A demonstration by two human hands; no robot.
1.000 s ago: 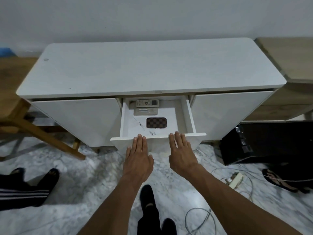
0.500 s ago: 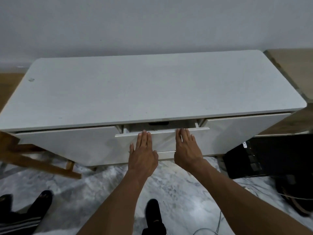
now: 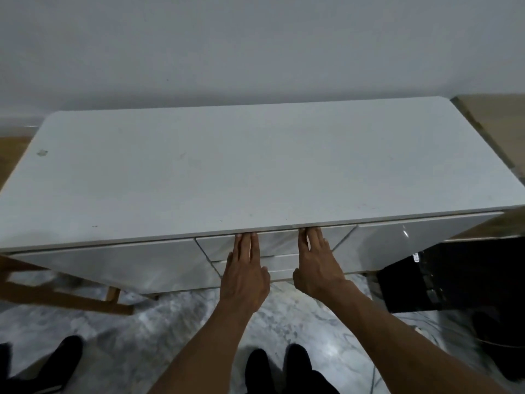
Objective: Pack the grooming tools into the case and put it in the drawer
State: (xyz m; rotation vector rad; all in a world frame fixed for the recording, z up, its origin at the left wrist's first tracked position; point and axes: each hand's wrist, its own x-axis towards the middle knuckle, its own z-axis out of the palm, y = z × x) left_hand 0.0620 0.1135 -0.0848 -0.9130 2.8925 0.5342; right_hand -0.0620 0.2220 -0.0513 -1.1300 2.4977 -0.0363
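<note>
Left hand (image 3: 244, 277), right hand (image 3: 318, 268) flat against closed drawer (image 3: 275, 243); white cabinet (image 3: 255, 166), marble floor (image 3: 176, 322)

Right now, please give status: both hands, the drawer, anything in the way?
Left hand and right hand flat on drawer front. It looks shut; case not visible. Nothing blocking seen.

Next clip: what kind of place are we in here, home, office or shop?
Most likely a room in a home: a low white sideboard with a drawer stands against a plain wall, on a marble-patterned floor, with wooden furniture legs beside it.
</note>
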